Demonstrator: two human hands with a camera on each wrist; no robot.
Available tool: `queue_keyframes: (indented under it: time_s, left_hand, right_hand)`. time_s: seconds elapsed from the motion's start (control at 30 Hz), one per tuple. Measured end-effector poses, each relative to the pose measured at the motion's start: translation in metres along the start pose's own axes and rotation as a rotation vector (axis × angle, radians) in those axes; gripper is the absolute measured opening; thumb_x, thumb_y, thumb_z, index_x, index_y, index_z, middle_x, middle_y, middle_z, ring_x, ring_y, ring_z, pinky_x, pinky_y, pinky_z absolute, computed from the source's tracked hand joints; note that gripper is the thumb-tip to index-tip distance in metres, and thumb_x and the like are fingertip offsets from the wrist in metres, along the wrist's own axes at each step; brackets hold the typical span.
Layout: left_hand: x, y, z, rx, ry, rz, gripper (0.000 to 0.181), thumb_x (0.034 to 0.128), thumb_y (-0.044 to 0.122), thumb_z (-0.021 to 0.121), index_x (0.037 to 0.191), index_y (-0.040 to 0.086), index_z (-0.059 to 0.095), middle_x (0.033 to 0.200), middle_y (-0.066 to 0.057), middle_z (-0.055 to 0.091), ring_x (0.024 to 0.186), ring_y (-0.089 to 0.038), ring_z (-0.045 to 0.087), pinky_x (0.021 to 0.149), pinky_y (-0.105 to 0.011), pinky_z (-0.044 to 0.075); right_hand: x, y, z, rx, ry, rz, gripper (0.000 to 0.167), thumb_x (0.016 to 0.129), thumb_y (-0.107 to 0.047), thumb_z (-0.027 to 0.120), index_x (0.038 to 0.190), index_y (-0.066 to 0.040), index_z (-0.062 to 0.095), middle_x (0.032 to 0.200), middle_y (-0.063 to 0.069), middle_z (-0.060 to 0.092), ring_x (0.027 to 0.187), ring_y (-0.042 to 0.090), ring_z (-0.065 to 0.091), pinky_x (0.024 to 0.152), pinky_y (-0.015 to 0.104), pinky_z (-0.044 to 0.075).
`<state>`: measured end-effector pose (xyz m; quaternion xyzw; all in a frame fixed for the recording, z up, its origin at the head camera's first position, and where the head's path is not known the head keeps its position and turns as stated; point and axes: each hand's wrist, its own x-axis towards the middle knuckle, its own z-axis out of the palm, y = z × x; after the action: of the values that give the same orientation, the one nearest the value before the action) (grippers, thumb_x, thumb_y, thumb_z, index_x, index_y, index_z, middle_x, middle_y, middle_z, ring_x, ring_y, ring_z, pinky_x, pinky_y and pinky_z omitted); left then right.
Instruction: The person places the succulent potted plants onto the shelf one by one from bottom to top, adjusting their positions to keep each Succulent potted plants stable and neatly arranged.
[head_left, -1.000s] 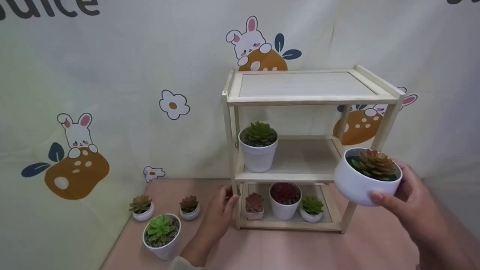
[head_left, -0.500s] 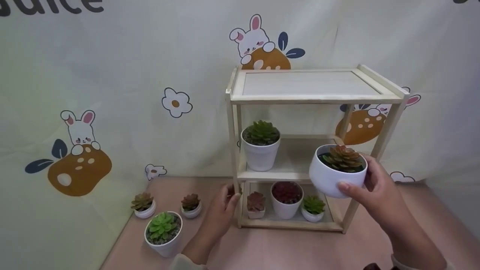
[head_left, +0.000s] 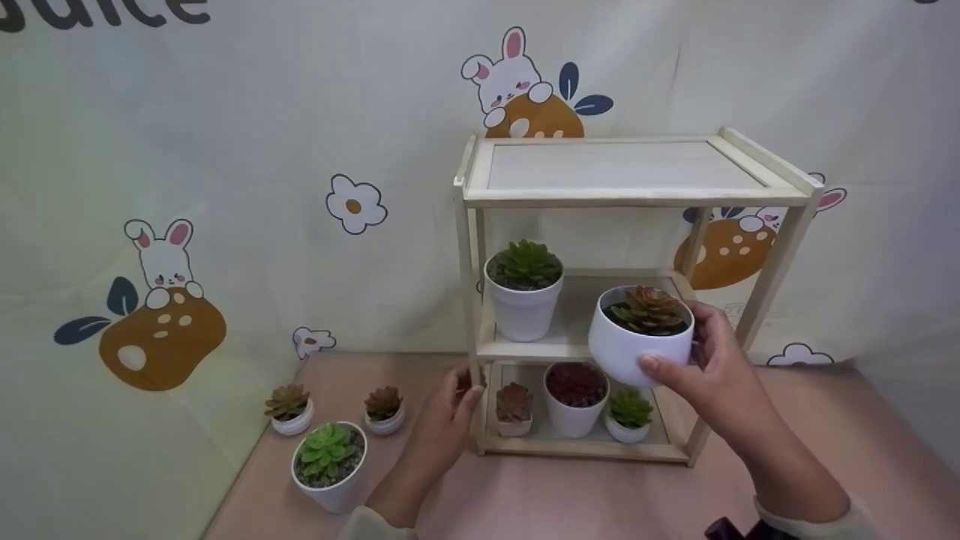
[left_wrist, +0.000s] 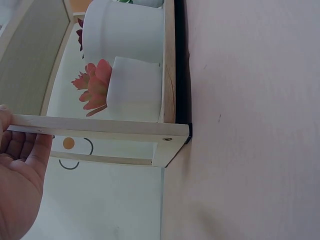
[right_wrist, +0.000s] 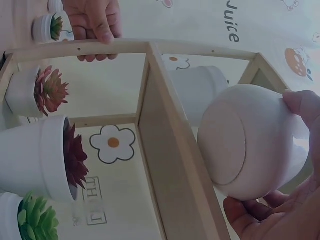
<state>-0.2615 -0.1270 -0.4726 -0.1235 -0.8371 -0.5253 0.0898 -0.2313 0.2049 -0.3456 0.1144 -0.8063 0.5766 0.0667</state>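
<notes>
The right hand's grip [head_left: 709,375] holds a rounded white pot [head_left: 626,356] of reddish succulent [head_left: 649,309]; the pot has shifted leftward, seemingly lined up with the middle shelf [head_left: 532,350] of the wooden rack [head_left: 630,202] (a green succulent's pot [head_left: 523,319] stands there). The left hand's grip [head_left: 439,424] clasps the rack's left front post [head_left: 466,277].

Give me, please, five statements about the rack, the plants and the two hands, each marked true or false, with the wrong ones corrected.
1. The right hand holds a white pot. True.
2. The left hand holds another pot. False: it grips the left front post of the wooden rack.
3. A bright green succulent stands on the table, left of the rack. True.
4. The dark red succulent stands on the middle shelf. False: it stands on the bottom shelf.
5. Both hands show in the right wrist view. True.
</notes>
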Motion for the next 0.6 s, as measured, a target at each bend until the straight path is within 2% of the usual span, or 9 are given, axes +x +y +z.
queue_keyframes:
  time_s: [0.27, 0.6]
  left_hand:
    - [0.001, 0.001, 0.000, 0.015, 0.009, -0.017, 0.047, 0.1110, 0.039, 0.048, 0.146, 0.008, 0.049, 0.139, -0.014, 0.062, 0.133, -0.030, 0.059, 0.113, -0.053, 0.050]
    - [-0.001, 0.002, -0.001, 0.015, 0.004, -0.036, 0.049, 0.1109, 0.039, 0.049, 0.149, 0.009, 0.046, 0.142, -0.012, 0.061, 0.135, -0.029, 0.059, 0.113, -0.052, 0.050]
  right_hand:
    - [0.006, 0.000, 0.007, 0.000, -0.020, 0.004, 0.083, 0.095, -0.026, 0.078, 0.154, -0.004, 0.024, 0.148, 0.016, 0.044, 0.135, 0.029, 0.049, 0.096, 0.012, 0.052]
    - [0.009, 0.001, 0.012, -0.030, -0.007, 0.006, 0.082, 0.095, -0.031, 0.078, 0.155, -0.006, 0.027, 0.147, 0.017, 0.047, 0.132, 0.033, 0.054, 0.095, 0.019, 0.054]
